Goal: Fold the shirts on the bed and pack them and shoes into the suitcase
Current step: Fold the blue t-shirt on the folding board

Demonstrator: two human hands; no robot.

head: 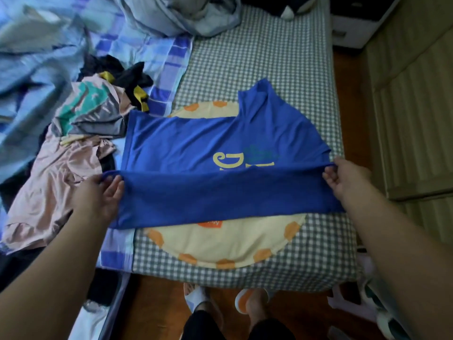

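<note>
A blue shirt (196, 143) with a yellow print lies spread sideways on the checked bed (257, 57), over a round yellow cushion (220, 244) with orange spots. Its near long edge is lifted and folded over toward the middle. My left hand (103, 192) pinches the left end of that folded edge. My right hand (345, 177) pinches the right end, near the sleeve. The fabric is stretched taut between both hands. No suitcase is in view.
A heap of unfolded clothes (81, 123), pink, teal, black and yellow, lies left of the shirt. Rumpled blue bedding (36, 57) fills the far left. The bed's foot edge is close to me, with my feet on a wooden floor (157, 303). Shoes (382, 312) lie at the lower right.
</note>
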